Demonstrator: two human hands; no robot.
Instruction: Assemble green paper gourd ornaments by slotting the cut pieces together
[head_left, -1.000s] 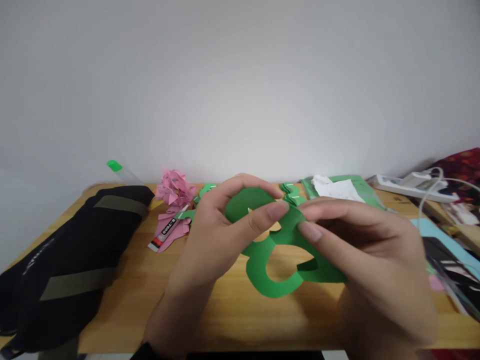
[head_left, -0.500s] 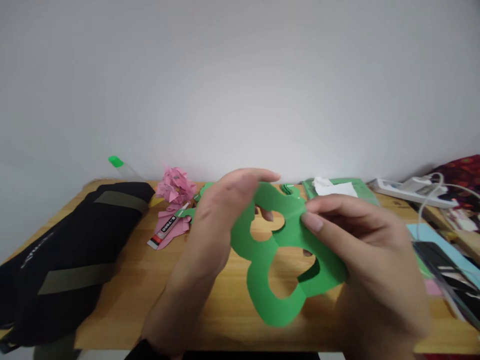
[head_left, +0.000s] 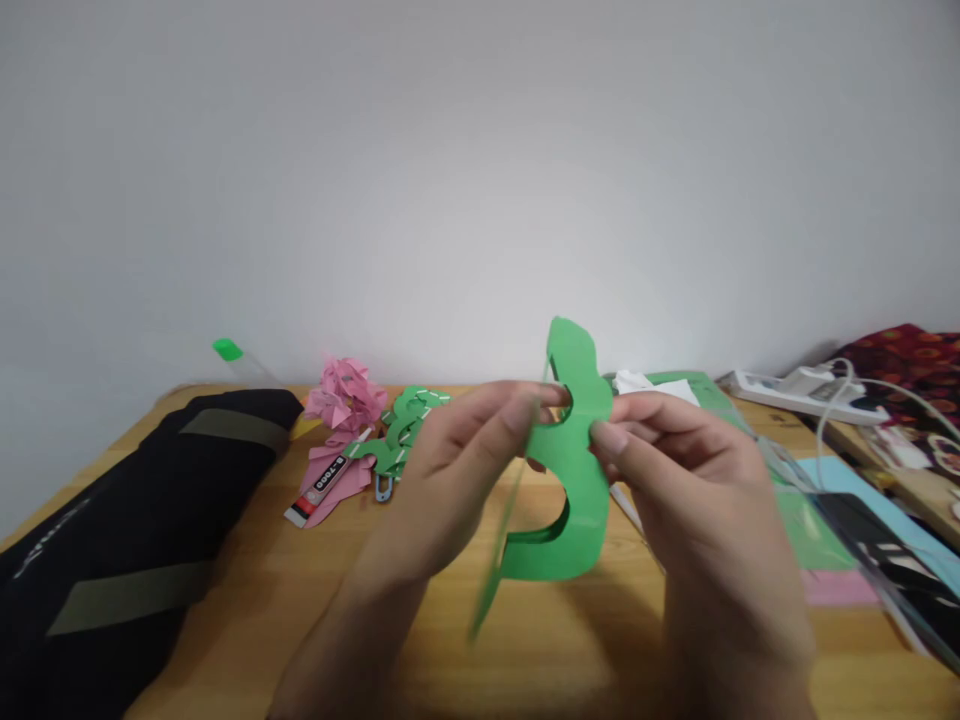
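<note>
A green paper cut-out [head_left: 589, 480] with wavy edges and rounded holes is held up over the table, creased and partly folded. My right hand [head_left: 697, 510] pinches its right edge between thumb and fingers. On the other side, my left hand [head_left: 465, 480] grips it around the middle, thumb in front and a fingertip showing through the upper hole. The cut-out's left flap is seen nearly edge-on and is blurred at its lower end.
On the wooden table [head_left: 300, 620] lie a black bag [head_left: 150, 500], crumpled pink paper [head_left: 345, 392], a glue tube [head_left: 322, 485], green paper pieces [head_left: 409, 420] and a small grey-blue clip [head_left: 383, 488]. At right are a power strip [head_left: 810, 395] and a dark phone [head_left: 870, 530].
The green cut-out has been turned and folded, so its broad face now looks narrower. My left hand has moved from beside it to a grip on it. The view has tilted slightly up.
</note>
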